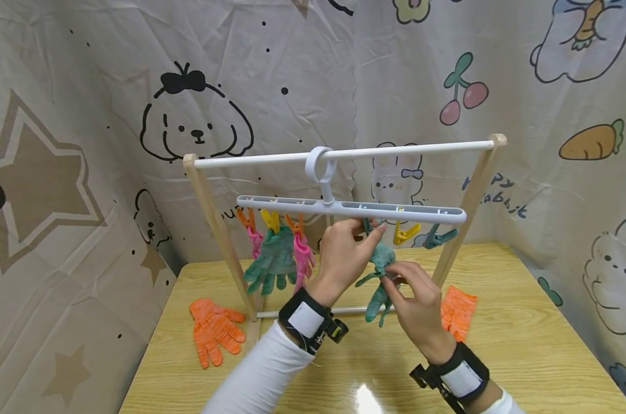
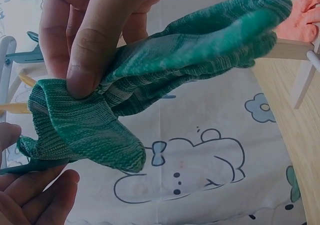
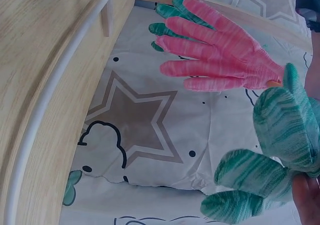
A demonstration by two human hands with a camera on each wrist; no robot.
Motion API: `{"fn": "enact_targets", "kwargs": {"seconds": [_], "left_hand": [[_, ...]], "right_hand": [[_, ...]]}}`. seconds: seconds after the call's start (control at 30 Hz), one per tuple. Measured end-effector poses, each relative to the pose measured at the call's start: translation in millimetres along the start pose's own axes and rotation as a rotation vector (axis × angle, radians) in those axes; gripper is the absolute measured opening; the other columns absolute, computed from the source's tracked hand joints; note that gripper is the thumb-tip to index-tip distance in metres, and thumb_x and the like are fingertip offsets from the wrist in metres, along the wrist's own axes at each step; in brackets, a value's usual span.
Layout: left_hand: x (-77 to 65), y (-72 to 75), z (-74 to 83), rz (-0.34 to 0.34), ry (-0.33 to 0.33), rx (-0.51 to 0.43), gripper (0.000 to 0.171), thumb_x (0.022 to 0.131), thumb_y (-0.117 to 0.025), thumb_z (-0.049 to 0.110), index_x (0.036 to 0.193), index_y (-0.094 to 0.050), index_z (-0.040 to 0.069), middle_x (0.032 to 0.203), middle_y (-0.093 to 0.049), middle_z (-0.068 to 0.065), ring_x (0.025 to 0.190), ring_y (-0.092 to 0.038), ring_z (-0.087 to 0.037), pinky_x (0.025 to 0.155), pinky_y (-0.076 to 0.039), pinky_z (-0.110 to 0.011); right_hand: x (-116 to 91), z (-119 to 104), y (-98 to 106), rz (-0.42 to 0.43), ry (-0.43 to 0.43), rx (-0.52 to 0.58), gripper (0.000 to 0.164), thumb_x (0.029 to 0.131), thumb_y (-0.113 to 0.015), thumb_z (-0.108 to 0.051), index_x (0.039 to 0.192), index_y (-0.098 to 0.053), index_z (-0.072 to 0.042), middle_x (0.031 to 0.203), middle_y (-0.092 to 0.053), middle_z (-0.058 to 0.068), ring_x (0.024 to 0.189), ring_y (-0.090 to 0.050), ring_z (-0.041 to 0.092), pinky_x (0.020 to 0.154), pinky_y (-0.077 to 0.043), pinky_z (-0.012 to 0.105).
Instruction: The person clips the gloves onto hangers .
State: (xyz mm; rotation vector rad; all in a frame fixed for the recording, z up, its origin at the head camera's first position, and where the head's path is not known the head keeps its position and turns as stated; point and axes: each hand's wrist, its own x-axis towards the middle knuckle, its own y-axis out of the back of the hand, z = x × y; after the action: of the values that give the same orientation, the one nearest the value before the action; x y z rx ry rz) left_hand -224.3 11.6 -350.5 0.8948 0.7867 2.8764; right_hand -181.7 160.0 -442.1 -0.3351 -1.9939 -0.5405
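Green knit glove: held below the right half of the pale hanger. Left hand pinches the dark green clip at the glove's cuff, apparently to work its jaws. Right hand pinches the glove lower down, likely to support and steady the cuff. The hanger's ring loops around the white rail, which bears the load. At left, clips suspend pink gloves beside a second green glove.

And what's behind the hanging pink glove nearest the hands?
A green glove: the right wrist view shows its fingertips; the pink glove hides most of the rest.
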Motion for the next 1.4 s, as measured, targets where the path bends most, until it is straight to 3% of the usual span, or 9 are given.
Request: {"fn": "enact_targets", "kwargs": {"seconds": [0.17, 0.3, 0.43, 0.53, 1.13, 1.4], "left_hand": [[0.0, -0.8, 0.3, 0.000, 0.002, -0.014, 0.020, 0.096, -0.070, 0.030, 0.093, -0.074, 0.011, 0.105, -0.079, -0.010, 0.083, -0.076, -0.015, 0.046, -0.029, -0.016], [-0.6, -1.4, 0.1, -0.005, 0.008, 0.002, 0.021, 0.096, -0.069, 0.033, 0.093, -0.073, 0.013, 0.107, -0.079, -0.009, 0.099, -0.076, -0.020, 0.058, -0.048, -0.020], [-2.0, -1.7, -1.1, -0.016, 0.018, 0.019, 0.023, 0.097, -0.067, 0.037, 0.092, -0.071, 0.015, 0.110, -0.078, -0.007, 0.105, -0.075, -0.022, 0.079, -0.061, -0.035], [-2.9, -2.2, -2.4, -0.028, 0.019, 0.016, 0.025, 0.097, -0.066, 0.039, 0.093, -0.070, 0.015, 0.112, -0.078, -0.007, 0.107, -0.074, -0.022, 0.085, -0.061, -0.039], [-7.3, -6.1, -8.8, -0.050, 0.017, 0.017, 0.028, 0.096, -0.066, 0.038, 0.104, -0.067, 0.012, 0.113, -0.077, -0.010, 0.103, -0.075, -0.021, 0.081, -0.061, -0.034], [-12.8, -9.9, -15.4, -0.066, 0.042, 0.008, 0.037, 0.097, -0.065, 0.038, 0.122, -0.067, 0.012, 0.118, -0.075, -0.012, 0.106, -0.074, -0.021, 0.084, -0.061, -0.035]], "right_hand": [[0, 0, 0, -0.008, -0.006, 0.003, 0.034, 0.070, -0.077, 0.019, 0.099, -0.072, 0.002, 0.094, -0.072, 0.014, 0.076, -0.066, 0.017, 0.071, -0.055, 0.015], [-1, 1, -1, -0.011, -0.012, -0.001, 0.034, 0.070, -0.078, 0.019, 0.099, -0.072, 0.002, 0.094, -0.072, 0.013, 0.076, -0.066, 0.017, 0.069, -0.054, 0.016], [-3, 3, -2, -0.015, -0.019, -0.003, 0.033, 0.070, -0.077, 0.018, 0.098, -0.071, 0.002, 0.093, -0.072, 0.013, 0.075, -0.065, 0.017, 0.068, -0.054, 0.016], [-4, 5, -2, -0.016, -0.026, -0.009, 0.032, 0.071, -0.077, 0.017, 0.098, -0.071, 0.001, 0.093, -0.072, 0.012, 0.073, -0.065, 0.016, 0.067, -0.054, 0.016], [-8, 9, 0, -0.043, -0.067, -0.064, 0.029, 0.074, -0.079, 0.012, 0.100, -0.072, -0.001, 0.095, -0.072, 0.012, 0.074, -0.065, 0.018, 0.065, -0.054, 0.016], [-11, 9, -3, -0.044, -0.075, -0.077, 0.035, 0.071, -0.081, 0.013, 0.101, -0.073, -0.002, 0.096, -0.073, 0.011, 0.080, -0.068, 0.022, 0.064, -0.054, 0.018]]}}
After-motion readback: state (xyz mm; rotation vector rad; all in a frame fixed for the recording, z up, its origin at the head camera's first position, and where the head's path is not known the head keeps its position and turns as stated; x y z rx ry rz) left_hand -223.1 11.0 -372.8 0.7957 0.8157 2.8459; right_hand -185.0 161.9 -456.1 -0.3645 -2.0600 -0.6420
